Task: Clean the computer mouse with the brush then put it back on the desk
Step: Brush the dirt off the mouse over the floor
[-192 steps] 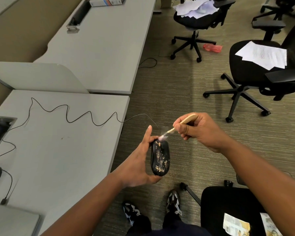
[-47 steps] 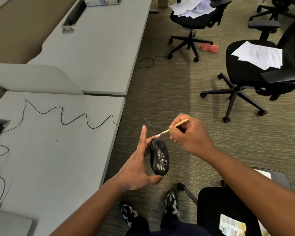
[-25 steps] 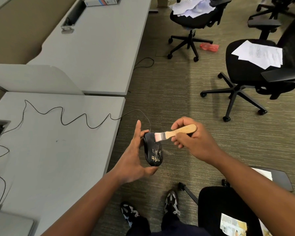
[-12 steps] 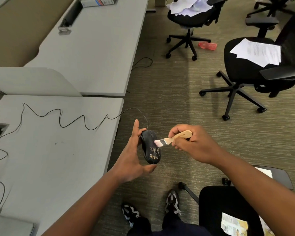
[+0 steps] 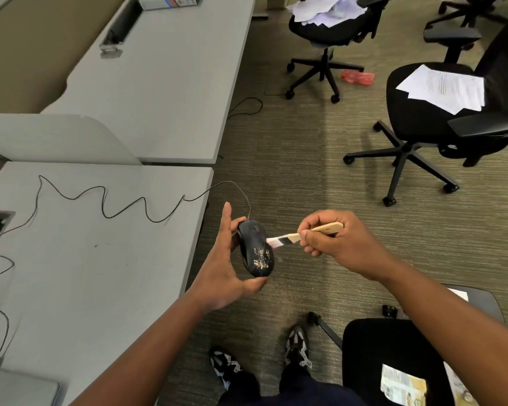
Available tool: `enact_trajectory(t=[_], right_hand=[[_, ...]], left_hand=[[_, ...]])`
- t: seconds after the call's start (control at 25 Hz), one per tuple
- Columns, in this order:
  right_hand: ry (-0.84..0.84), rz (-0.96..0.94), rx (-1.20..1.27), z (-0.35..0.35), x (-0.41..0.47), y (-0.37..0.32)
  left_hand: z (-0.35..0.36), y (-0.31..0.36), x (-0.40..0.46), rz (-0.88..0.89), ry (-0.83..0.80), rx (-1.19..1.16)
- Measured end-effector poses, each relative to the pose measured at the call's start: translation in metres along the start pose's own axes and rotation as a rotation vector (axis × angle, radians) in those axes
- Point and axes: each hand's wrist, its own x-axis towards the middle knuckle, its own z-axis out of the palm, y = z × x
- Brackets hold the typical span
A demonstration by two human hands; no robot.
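Brush lowered onto mouse (gold-flecked), left hand fingers clamped on mouse, right hand gripping brush

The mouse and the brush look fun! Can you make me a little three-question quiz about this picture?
1. True or false: the computer mouse is lying on the desk.
2. Which hand holds the brush? A) left hand B) right hand C) neither
3. Fill in: the yellowish specks sit on the end of the mouse that is ____ to the person.

Key
1. False. The left hand holds it in the air beside the desk edge, over the carpet.
2. B. The right hand grips the wooden handle, with the bristles touching the mouse's side.
3. Nearer. The far end, where the cable leaves, looks clean.
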Motion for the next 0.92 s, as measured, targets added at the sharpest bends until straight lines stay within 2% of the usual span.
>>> enact_trajectory(t=[0.12, 0.28, 0.48, 0.76, 0.92], right_hand=[[-0.011, 0.02, 0.174, 0.013, -0.001, -0.004], [0.027, 0.158, 0.371, 0.028, -0.001, -0.002], [0.103, 0.235, 0.361, 0.019, -0.001, 0.007], [0.146, 0.233, 0.229, 0.005, -0.006, 0.01], [0.097, 0.202, 0.489, 0.015, -0.012, -0.001]], left_hand=[[0.0, 0.0, 0.0, -0.001, -0.013, -0.002], [0.002, 0.0, -0.001, 0.006, -0.003, 0.006], [0.001, -0.001, -0.005, 0.001, 0.055, -0.032], [0.001, -0.002, -0.008, -0.006, 0.049, -0.038], [0.002, 0.001, -0.007, -0.01, 0.045, -0.039]])
